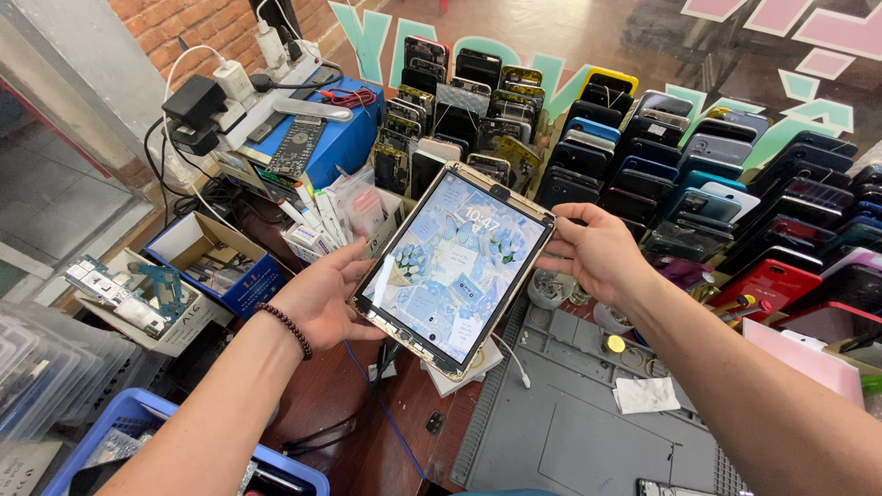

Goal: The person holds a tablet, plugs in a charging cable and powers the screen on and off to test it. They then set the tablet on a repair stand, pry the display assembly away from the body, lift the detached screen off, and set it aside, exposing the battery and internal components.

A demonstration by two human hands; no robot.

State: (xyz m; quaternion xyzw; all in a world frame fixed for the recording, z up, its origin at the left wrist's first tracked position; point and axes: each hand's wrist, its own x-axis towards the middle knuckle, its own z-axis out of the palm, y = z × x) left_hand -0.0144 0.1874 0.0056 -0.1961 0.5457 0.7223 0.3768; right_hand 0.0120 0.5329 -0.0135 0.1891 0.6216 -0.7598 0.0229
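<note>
Far left, an open cardboard box (pixel 204 246) of parts sat near a power strip (pixel 241 92). The left hand (pixel 317 298), fingers curled under the edge, and the right hand (pixel 597 248), fingers pinching the top corner, held a lit tablet (pixel 455 266) tilted above the grey repair mat (pixel 570 432): likely an inspection step, needing a steady two-handed grip next. Racked phones (pixel 661 156) filled the far right.

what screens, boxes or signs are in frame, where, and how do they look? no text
Tablet: held up by left hand and right hand; lit screen, pale blue floral picture, gold rim.
Blue cardboard box: left of it, open.
Blue case: upper left, flat.
Teal lettering: on the floor beyond the glass.
</note>
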